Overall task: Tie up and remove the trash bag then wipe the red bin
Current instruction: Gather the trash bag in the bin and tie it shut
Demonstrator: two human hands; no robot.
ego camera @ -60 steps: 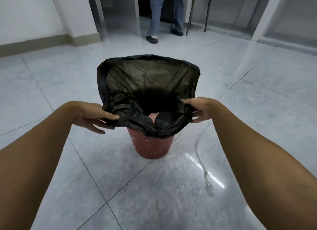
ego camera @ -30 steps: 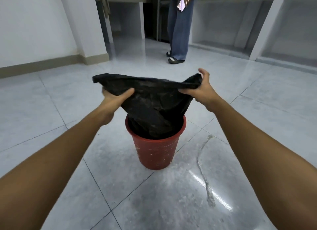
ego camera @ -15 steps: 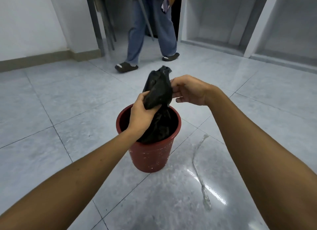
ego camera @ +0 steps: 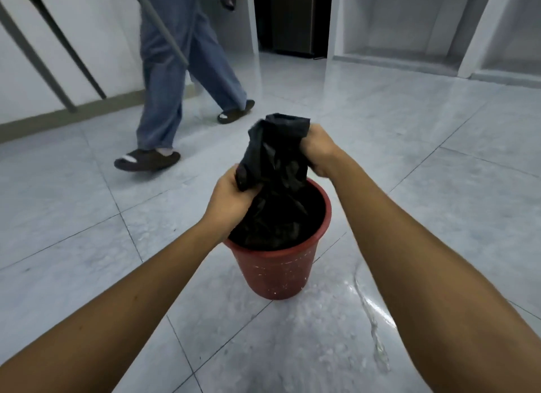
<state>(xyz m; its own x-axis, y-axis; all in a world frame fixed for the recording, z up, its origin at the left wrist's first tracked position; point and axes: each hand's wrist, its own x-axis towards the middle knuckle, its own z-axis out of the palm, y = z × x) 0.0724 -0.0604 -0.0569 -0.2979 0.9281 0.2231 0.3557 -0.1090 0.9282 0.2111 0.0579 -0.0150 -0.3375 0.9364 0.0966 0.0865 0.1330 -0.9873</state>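
The black trash bag (ego camera: 278,164), spread wide two seconds ago and pulled flat a second ago, is now bunched into a crumpled neck that stands above the red bin (ego camera: 278,272), while its bulk still sits inside the bin. The left hand (ego camera: 231,199) has dropped lower, and its fingers curl round the neck just above the rim. The right hand (ego camera: 317,149) grips the bag's upper part in a closed fist, higher and further right than half a second ago. The bin stands on the grey tiled floor (ego camera: 87,231), beside a wet streak (ego camera: 371,319). Behind, a passer-by (ego camera: 175,70) in blue trousers and dark sandals has stepped closer, and grey chair legs (ego camera: 58,55) show at top left.
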